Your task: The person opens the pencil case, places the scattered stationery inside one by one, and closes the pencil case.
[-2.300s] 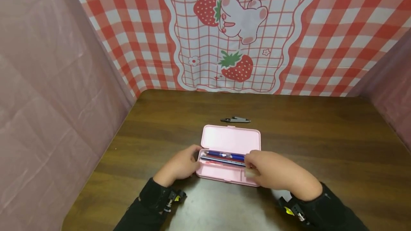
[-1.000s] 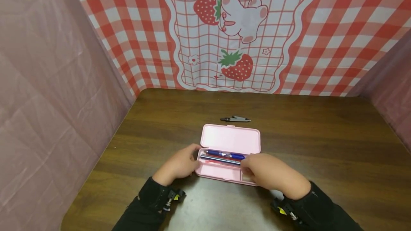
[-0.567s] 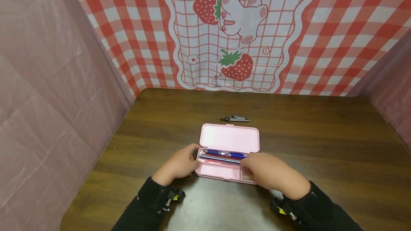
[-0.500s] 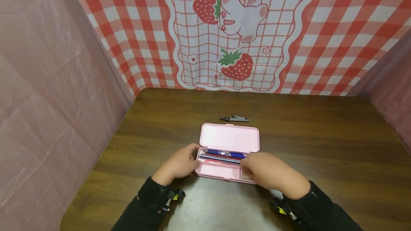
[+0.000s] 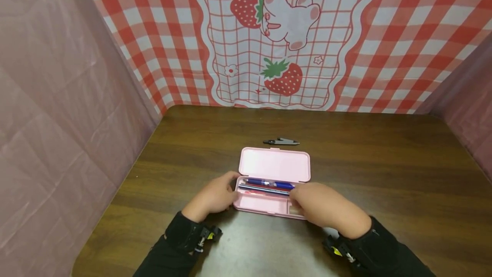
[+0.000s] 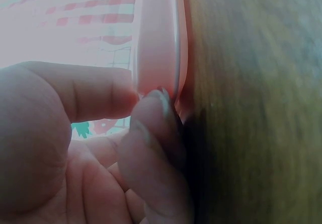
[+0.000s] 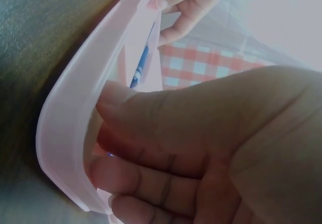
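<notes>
A pink pencil case [image 5: 261, 204] lies unfolded on the table, its lid [image 5: 274, 164] turned back on the far side. My left hand [image 5: 214, 193] grips its left end; in the left wrist view, thumb and fingers pinch that end wall. Inside the long section rest a blue pen [image 5: 269, 184] and several slim pencils or pens [image 5: 265, 190]. My right hand [image 5: 326, 206] reaches into the small right-hand compartment. There its curled thumb and fingers hold a pale block [image 5: 296, 210], apparently an eraser, mostly hidden by the hand.
Beyond the lid lies a grey drawing compass [image 5: 282, 142] on the brown wooden table [image 5: 192, 148]. A red checked cloth [image 5: 169, 33] hangs behind the table's far edge, and pinkish curtains [image 5: 57, 119] flank the sides.
The right hand has moved slightly left and down into the small compartment with the pale block. Since then it has barely shifted. The left hand stays on the pencil case's left end.
</notes>
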{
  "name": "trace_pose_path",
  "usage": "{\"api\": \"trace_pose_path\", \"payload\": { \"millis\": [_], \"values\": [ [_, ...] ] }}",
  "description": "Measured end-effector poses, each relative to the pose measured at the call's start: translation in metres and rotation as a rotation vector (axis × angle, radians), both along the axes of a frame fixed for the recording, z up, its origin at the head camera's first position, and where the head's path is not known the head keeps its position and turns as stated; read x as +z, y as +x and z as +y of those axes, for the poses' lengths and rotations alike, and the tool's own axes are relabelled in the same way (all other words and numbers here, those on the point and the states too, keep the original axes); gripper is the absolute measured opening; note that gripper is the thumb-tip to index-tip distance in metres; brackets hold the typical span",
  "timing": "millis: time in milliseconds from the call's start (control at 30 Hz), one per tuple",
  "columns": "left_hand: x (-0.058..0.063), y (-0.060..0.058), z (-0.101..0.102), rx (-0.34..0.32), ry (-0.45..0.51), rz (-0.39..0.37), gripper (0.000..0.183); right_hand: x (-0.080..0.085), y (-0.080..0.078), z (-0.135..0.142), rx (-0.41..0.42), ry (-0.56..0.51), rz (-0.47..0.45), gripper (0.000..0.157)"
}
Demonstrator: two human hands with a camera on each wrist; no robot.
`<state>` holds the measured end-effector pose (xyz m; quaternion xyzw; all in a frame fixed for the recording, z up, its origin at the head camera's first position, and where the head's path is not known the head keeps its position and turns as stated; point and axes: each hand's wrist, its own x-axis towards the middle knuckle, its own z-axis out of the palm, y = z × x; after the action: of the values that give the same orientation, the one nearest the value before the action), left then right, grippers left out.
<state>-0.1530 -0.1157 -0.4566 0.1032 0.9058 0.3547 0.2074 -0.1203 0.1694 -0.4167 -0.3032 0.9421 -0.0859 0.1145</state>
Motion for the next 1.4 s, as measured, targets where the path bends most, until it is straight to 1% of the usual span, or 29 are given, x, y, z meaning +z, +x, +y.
{"api": "trace_pose_path", "payload": {
  "millis": [133,200,333,467,667,867,1033,1100,1200,1300,1400],
  "values": [
    [0.000,-0.001,-0.001,-0.006,0.001,0.010,0.048,0.001,0.000,0.002,0.016,-0.024,0.004,0.022],
    [0.000,-0.001,-0.001,-0.007,0.002,0.012,0.049,0.002,0.000,0.004,0.015,-0.035,-0.009,0.024],
    [0.000,0.000,-0.001,-0.010,0.003,0.013,0.049,0.003,-0.001,0.004,0.022,-0.035,-0.017,0.029],
    [0.000,0.000,-0.001,-0.009,0.003,0.004,0.049,0.003,-0.002,0.003,0.023,-0.028,-0.018,0.027],
    [-0.001,-0.001,-0.002,-0.002,0.005,-0.010,0.049,0.002,-0.003,0.002,-0.012,-0.016,-0.047,0.022],
    [0.000,-0.001,-0.001,-0.009,-0.005,0.004,0.049,0.003,-0.006,0.005,-0.036,-0.062,-0.051,0.020],
    [0.002,-0.001,-0.001,-0.013,-0.012,0.007,0.049,0.010,-0.009,0.011,-0.073,-0.086,-0.054,0.016],
    [0.001,-0.001,-0.001,-0.013,-0.010,0.007,0.048,0.012,-0.011,0.015,-0.077,-0.098,-0.039,0.017],
    [0.002,-0.002,0.000,-0.018,-0.004,0.019,0.048,0.019,-0.015,0.021,-0.088,-0.113,0.009,0.022],
    [0.001,-0.002,0.000,-0.016,-0.006,0.018,0.048,0.025,-0.020,0.026,-0.093,-0.116,0.060,0.026],
    [0.001,0.000,0.000,-0.012,-0.008,0.014,0.048,0.032,-0.027,0.027,-0.106,-0.103,0.090,0.030]
  ]
}}
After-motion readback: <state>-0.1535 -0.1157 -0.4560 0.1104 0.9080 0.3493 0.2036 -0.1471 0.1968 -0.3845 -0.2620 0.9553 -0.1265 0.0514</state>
